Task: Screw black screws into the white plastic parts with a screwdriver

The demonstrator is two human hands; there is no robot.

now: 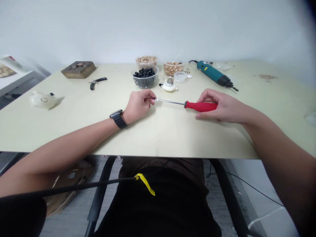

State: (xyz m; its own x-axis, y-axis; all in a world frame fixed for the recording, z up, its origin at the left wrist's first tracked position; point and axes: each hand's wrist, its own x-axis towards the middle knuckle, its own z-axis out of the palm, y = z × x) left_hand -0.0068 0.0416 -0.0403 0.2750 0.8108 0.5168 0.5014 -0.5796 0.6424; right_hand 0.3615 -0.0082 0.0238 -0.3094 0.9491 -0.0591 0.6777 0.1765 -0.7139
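I see the right hand (219, 104) gripping the screwdriver (201, 106), its tip between the fingers of the left hand (139, 103), which pinch closed; work seems underway, how much remains I can't tell.

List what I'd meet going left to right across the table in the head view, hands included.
White piece, block, pliers, watch, left hand, screwdriver, right hand, brown debris.
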